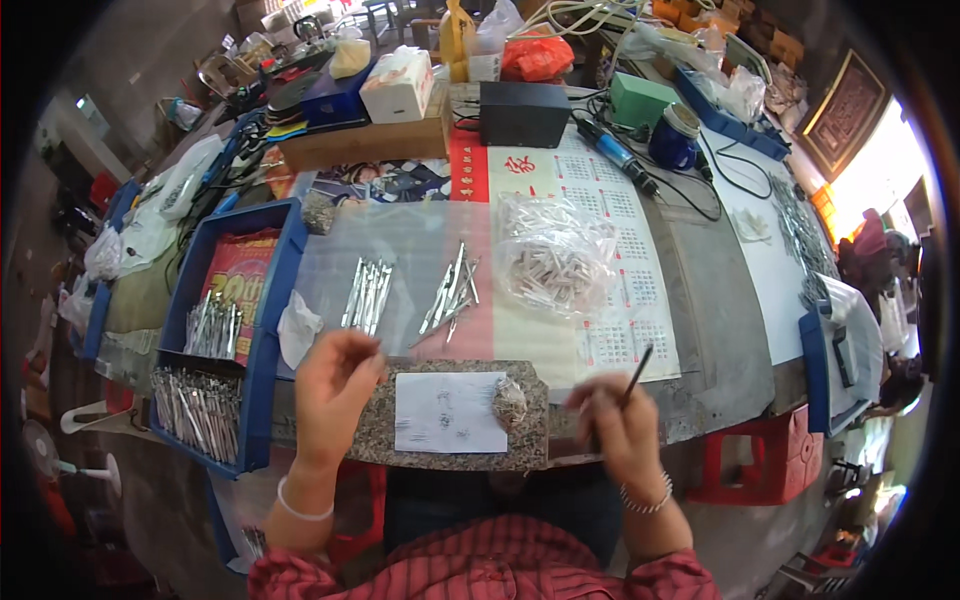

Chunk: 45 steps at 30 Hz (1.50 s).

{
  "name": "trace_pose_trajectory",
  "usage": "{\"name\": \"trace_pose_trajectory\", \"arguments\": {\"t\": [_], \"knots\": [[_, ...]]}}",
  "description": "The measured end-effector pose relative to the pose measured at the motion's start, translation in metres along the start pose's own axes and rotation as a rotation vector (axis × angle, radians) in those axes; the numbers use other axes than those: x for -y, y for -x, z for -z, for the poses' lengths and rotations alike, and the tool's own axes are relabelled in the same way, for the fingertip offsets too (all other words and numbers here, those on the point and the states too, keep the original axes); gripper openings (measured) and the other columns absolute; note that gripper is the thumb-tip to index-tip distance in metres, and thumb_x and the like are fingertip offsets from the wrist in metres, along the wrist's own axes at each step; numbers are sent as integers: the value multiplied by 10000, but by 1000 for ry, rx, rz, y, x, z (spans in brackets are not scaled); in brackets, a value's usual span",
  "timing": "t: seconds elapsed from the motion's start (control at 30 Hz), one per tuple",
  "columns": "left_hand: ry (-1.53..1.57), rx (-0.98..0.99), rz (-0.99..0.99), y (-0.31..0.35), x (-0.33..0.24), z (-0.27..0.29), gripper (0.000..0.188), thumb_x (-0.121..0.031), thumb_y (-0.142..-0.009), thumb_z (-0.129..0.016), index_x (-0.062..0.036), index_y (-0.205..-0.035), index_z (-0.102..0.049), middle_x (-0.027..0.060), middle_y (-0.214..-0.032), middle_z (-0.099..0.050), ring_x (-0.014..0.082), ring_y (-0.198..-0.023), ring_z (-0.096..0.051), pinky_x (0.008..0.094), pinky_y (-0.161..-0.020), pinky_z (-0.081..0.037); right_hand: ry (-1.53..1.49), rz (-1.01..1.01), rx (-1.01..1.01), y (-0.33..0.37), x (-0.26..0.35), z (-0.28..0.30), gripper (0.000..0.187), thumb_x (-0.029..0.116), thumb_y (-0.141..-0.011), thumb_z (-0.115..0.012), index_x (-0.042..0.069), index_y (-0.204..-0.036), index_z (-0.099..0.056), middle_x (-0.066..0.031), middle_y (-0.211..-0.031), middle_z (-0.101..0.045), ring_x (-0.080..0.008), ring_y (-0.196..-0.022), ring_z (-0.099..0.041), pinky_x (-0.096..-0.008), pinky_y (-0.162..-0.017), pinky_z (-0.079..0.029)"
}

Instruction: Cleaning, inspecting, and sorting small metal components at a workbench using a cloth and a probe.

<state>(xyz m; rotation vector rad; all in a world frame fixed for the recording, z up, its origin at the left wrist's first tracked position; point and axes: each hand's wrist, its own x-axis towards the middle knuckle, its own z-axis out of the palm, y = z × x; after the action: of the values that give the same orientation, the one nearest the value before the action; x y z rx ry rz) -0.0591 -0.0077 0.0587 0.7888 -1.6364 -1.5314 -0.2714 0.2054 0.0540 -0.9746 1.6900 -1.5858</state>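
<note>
My right hand [612, 420] holds a thin dark stick-like tool [636, 374] near the table's front edge, pointing up and to the right. Its motion blurs it. My left hand [335, 385] hovers at the left end of a speckled stone slab [460, 455], fingers curled; a small thin piece may be pinched, too blurred to tell. A white paper sheet [448, 412] lies on the slab, with a small crumpled silvery lump [508, 402] beside it. Two bunches of thin metal pieces [366, 293] [450, 292] lie just beyond on a clear plastic sheet.
A clear bag of white tubes [555, 255] sits right of the metal pieces. A blue tray [262, 330] at left holds more metal pieces. Farther back are a black box [524, 112], a tissue pack [397, 85], a cardboard box [365, 140] and a blue-handled tool [615, 152].
</note>
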Motion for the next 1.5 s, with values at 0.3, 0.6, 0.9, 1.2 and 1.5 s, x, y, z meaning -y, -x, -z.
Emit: {"name": "trace_pose_trajectory", "arguments": {"t": [0.3, 0.6, 0.9, 1.2, 1.5], "knots": [[557, 79, 254, 84, 5, -4, 245, 50, -812, -678, 30, -1017, -544, 144, -900, -646, 168, -765, -634, 258, -667, -539, 705, 279, 110, -140, -29, 4, 158, 100, -840, -600, -15, -945, -625, -184, -823, -666, -327, -715, -633, -393, -657, -483], [747, 151, 342, 104, 19, 11, 252, 36, -800, -697, 67, -1032, -604, 182, -953, -662, 223, -800, -669, 313, -714, -576, 1262, 263, 114, -170, -56, -22, 75, 80, -745, -582, 7, -762, -583, -188, -779, -630, -366, -806, -618, -445, -716, -498], [744, 194, 369, 102, 24, 0, 187, -23, -855, -667, 70, -1013, -630, 150, -908, -659, 160, -677, -641, 250, -613, -536, 1057, 324, 10, -157, -34, -8, 138, 111, -764, -640, -11, -797, -586, -180, -751, -636, -340, -699, -622, -416, -646, -481], [669, 340, 547, 85, 22, -43, 226, -127, -977, -525, 44, -1075, -635, 68, -833, -624, 91, -617, -563, 209, -563, -467, 409, 534, 303, -10, 12, -33, 173, 19, -714, -726, 35, -840, -609, -76, -800, -675, -178, -624, -650, -263, -541, -507], [631, 461, 628, 82, 21, -57, 182, -169, -963, -568, 2, -995, -621, -9, -776, -594, 39, -588, -516, 170, -528, -415, 383, 720, 189, 14, -10, -39, 242, 43, -695, -746, 82, -882, -597, -112, -923, -665, -211, -671, -648, -278, -560, -517]]}}
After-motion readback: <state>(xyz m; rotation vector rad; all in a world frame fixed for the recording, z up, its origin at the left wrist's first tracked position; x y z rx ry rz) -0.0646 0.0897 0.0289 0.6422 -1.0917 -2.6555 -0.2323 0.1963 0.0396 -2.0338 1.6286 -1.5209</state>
